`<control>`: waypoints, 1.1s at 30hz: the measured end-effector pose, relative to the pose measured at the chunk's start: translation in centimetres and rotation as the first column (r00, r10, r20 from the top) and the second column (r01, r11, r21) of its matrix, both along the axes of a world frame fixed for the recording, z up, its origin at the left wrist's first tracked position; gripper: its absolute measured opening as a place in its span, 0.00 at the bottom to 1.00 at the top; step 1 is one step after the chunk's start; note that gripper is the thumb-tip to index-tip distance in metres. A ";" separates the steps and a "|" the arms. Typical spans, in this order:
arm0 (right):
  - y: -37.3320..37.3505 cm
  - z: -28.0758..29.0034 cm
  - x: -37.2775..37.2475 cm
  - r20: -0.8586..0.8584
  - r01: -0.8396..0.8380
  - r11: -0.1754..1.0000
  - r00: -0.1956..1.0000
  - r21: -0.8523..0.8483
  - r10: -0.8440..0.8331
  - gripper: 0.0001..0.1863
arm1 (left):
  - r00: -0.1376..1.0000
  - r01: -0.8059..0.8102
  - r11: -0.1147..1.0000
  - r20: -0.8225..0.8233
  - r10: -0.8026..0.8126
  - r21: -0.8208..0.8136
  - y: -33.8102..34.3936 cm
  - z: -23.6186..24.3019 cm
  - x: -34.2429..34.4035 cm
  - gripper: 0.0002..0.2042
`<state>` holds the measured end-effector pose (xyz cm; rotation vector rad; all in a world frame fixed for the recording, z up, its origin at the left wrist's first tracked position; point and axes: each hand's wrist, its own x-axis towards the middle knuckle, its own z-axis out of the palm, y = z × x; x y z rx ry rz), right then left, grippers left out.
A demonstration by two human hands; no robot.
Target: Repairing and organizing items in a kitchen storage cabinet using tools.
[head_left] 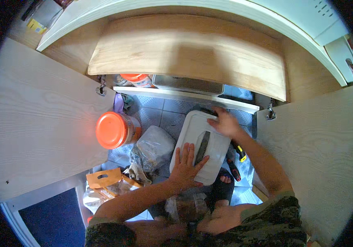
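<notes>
A white lidded box (191,125) with rounded corners and a dark strip in its lid stands on the tiled floor in front of me. My left hand (184,166) lies on the near left part of the lid, fingers spread. At the far right corner my right hand (226,124) grips the box's edge, its thumb on the lid; the fingertips are partly hidden. To the left of the box sits a pale container in clear plastic wrap (152,148). Farther left is a clear jar with an orange lid (111,130).
Cabinet doors stand open at left (49,123) and right (316,160), below a wooden shelf (143,45). Behind the cabinet's bottom rail (184,97) are another orange-lidded jar and a metal tray (189,84). Orange packaging (104,178) lies lower left; yellow-and-black handled tools (240,152) lie right.
</notes>
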<state>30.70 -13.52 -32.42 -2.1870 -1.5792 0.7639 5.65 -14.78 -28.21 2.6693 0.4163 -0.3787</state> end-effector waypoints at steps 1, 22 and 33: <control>1.0 0.6 1.3 -0.276 -0.093 0.984 0.960 -0.154 0.048 0.37 | 1.000 0.009 1.000 -0.028 -0.008 0.005 -0.1 0.2 0.3 0.49; 0.3 -1.4 -0.8 -0.033 -0.015 0.992 0.999 0.122 0.019 0.18 | 1.000 0.027 0.999 0.009 -0.028 0.037 0.5 0.9 0.5 0.48; -0.8 4.0 -4.4 0.214 -0.091 0.851 0.976 0.517 -0.026 0.22 | 0.950 0.120 0.982 0.271 -0.157 0.147 3.5 -2.1 -0.1 0.37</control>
